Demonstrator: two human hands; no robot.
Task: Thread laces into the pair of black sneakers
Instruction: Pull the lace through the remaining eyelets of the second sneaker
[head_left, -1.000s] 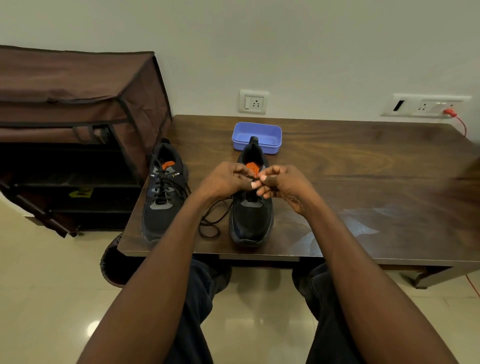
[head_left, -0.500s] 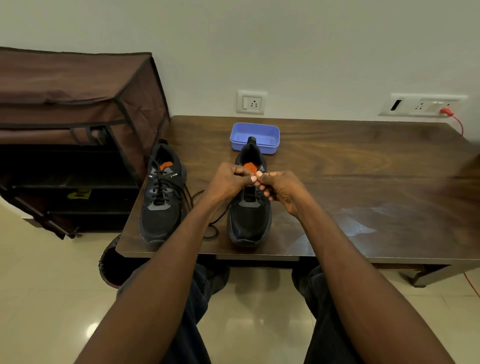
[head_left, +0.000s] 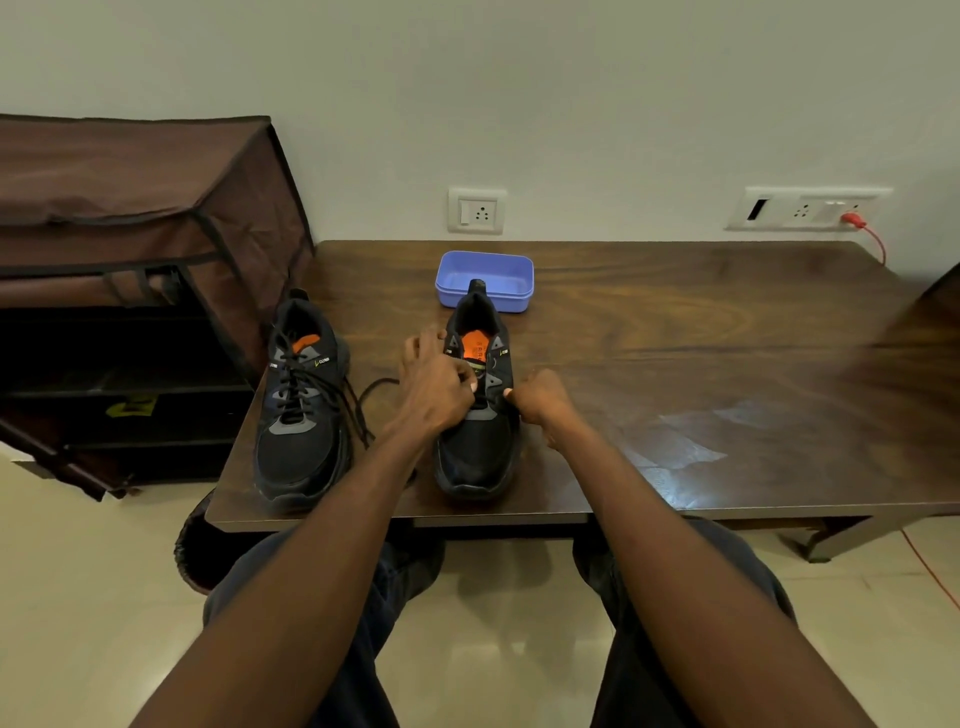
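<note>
Fingers (head_left: 462, 378) of both hands pinch lace over near-edge sneaker (head_left: 475, 447).

Bench (head_left: 675, 338): right half bare wood, open to reach from near edge to wall. Left part crowded. Laced sneaker (head_left: 301, 405) sits at left near corner; its loose lace (head_left: 358, 400) trails across the gap toward the second sneaker (head_left: 478, 441), narrowing that lane. Both hands (head_left: 436, 387) (head_left: 540, 405) flank the second sneaker. Blue tray (head_left: 485, 280) stands just behind its heel, closing the far side. Brown fabric rack (head_left: 135, 249) walls off the bench's left edge.
</note>
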